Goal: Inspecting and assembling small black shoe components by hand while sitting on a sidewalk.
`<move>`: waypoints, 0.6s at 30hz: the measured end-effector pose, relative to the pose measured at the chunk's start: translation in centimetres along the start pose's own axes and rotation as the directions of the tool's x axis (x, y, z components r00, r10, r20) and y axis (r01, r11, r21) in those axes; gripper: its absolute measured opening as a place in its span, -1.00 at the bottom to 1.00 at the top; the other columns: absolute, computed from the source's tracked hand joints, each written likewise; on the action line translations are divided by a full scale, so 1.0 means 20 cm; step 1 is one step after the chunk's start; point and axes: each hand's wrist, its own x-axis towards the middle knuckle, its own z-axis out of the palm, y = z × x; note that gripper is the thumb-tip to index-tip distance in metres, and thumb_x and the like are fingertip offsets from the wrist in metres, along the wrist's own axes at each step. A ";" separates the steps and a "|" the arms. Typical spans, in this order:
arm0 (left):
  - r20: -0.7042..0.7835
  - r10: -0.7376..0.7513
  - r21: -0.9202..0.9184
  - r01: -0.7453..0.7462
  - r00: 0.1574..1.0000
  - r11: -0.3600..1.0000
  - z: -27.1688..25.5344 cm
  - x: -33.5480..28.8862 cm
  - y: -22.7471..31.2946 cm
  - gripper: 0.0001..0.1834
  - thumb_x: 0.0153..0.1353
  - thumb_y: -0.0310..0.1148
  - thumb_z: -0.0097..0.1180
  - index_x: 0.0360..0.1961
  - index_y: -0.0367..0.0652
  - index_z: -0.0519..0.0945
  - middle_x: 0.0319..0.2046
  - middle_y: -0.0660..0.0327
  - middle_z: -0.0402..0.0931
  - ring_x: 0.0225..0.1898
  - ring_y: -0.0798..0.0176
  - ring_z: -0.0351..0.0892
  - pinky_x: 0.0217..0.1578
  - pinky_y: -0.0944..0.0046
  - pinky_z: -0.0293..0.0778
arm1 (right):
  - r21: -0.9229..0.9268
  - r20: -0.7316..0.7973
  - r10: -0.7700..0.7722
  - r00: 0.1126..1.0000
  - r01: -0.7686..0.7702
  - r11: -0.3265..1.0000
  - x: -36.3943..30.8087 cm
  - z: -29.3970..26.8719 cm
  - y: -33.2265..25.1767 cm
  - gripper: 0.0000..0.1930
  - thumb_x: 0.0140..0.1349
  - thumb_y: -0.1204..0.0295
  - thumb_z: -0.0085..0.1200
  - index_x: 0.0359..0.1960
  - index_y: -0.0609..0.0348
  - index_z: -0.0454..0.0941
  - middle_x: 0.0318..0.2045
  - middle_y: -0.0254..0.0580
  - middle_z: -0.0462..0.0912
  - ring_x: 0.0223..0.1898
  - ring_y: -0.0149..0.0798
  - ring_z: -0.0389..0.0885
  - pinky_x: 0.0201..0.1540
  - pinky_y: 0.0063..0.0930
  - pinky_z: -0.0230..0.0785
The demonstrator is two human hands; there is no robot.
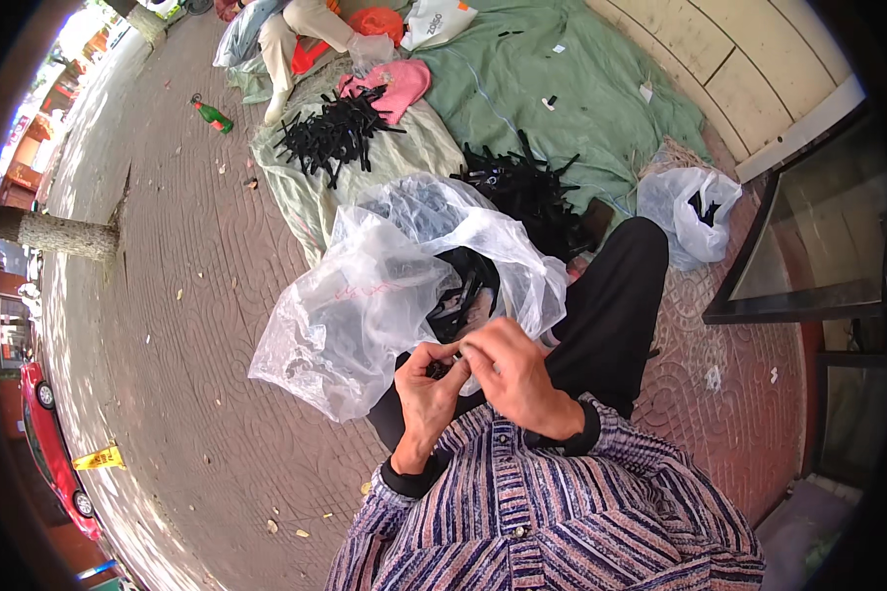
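On my screen, the left hand [429, 399] is half curled around small black pieces [437, 370], just beside the clear bag [365, 295]. The right hand [514, 374] curls in close; I can't tell if it grips anything. Red squiggles mark that bag; a white bag [430, 28] has grey letters.

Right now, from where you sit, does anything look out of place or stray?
A green bottle is alone on the pavement, away from the heaped black pieces, and white scraps lie near the dark-framed panel. Both look like stray litter, apart from the work.
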 end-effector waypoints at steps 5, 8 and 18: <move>-0.037 0.094 0.188 -0.086 0.995 0.978 0.01 -0.01 -0.03 -0.86 -0.06 -0.55 0.22 -0.47 -0.30 0.50 -0.63 0.39 0.40 -0.57 0.58 0.28 -0.55 0.55 0.24 | -0.218 0.113 -0.014 0.994 0.038 0.975 -0.02 0.03 0.04 -0.88 0.05 0.56 0.06 -0.36 0.28 0.44 -0.39 -0.10 0.43 -0.30 -0.06 0.41 -0.30 -0.31 0.32; -0.044 0.171 0.285 -0.151 0.984 0.947 0.01 -0.01 -0.02 -0.87 -0.07 -0.57 0.20 -0.51 -0.29 0.47 -0.64 0.40 0.41 -0.57 0.60 0.28 -0.56 0.55 0.24 | -0.161 0.107 -0.029 0.994 0.046 0.986 -0.01 0.02 0.03 -0.87 0.05 0.54 0.08 -0.36 0.30 0.46 -0.45 -0.16 0.46 -0.43 -0.19 0.45 -0.39 -0.41 0.33; 0.035 0.168 0.011 -0.169 0.985 0.986 -0.01 -0.03 -0.04 -0.86 0.05 -0.55 0.16 -0.33 -0.31 0.51 -0.66 0.34 0.41 -0.65 0.57 0.26 -0.66 0.55 0.17 | 0.709 0.475 0.613 0.631 -0.687 0.157 0.01 -0.01 0.14 -0.85 0.10 0.45 0.12 -0.45 0.32 0.49 -0.58 -0.30 0.51 -0.63 -0.47 0.42 -0.55 -0.64 0.28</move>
